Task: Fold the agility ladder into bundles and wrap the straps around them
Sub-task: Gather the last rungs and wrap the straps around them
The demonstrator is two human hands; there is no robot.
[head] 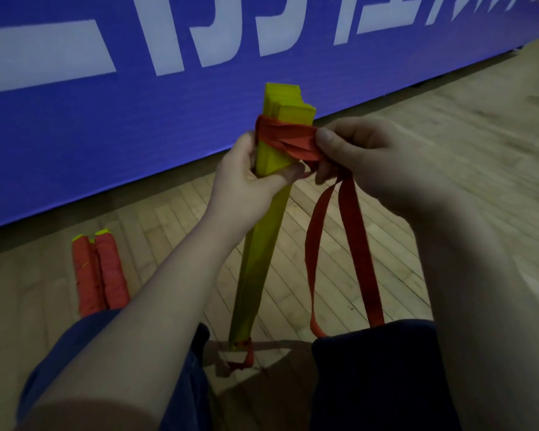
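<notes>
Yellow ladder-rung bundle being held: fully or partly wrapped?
Partly: red fabric strap circles only the top of the yellow bundle; the rest hangs loose.

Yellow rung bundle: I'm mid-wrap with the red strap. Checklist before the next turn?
1. Left hand grips the stacked yellow plastic rung bundle below the wraps: ok.
2. Right hand pinches the red fabric strap at the wraps: ok.
3. Rung tops flush: not ok, staggered.
4. Loose strap tail hangs free of snags: cannot tell, its loop reaches the dark trouser leg.
5. Bundle's bottom end steady on the wooden floor: cannot tell.
</notes>
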